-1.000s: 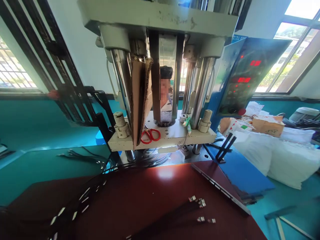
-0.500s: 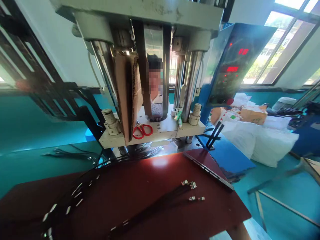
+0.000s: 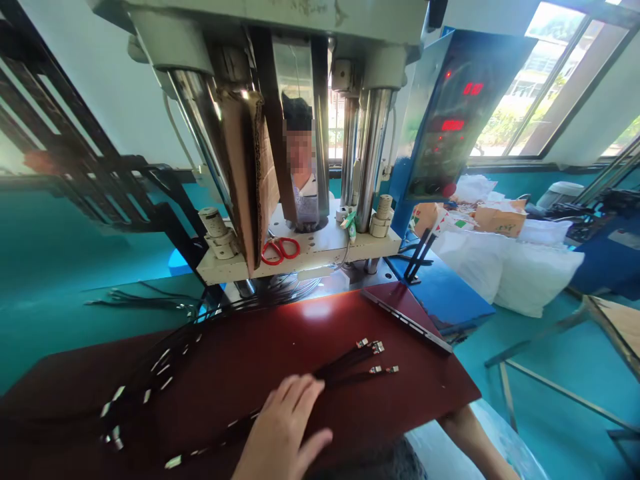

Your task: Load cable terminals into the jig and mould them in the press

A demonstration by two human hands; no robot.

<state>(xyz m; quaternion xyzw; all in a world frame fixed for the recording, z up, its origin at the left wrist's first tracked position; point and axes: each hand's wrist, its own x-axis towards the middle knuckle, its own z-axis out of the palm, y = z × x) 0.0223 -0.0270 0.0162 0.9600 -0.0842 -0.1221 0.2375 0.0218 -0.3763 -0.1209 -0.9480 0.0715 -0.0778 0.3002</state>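
Observation:
My left hand (image 3: 287,423) reaches over the dark red tabletop, palm down. Its fingers lie stretched across a bundle of black cables (image 3: 340,368), with the thumb spread to the right. Small metal plugs (image 3: 379,347) tip the cables, just beyond my fingertips. Part of the bundle runs under the hand and out again to the lower left. My right forearm (image 3: 470,433) shows at the table's right front edge; the right hand is hidden beneath the tabletop. More black cables (image 3: 150,373) with pale metal ends lie in a curve on the left.
Behind the table (image 3: 270,327) stands a press with steel columns (image 3: 373,160). Red-handled scissors (image 3: 281,251) and a cardboard piece (image 3: 240,180) are on its plate. A metal strip (image 3: 407,321) lies at right. A person (image 3: 303,193) is visible behind the press; white sacks (image 3: 530,273) stand right.
My left hand has come into view from below and now lies on the cable bundle. The camera view has shifted slightly. My right forearm shows more beside the table edge.

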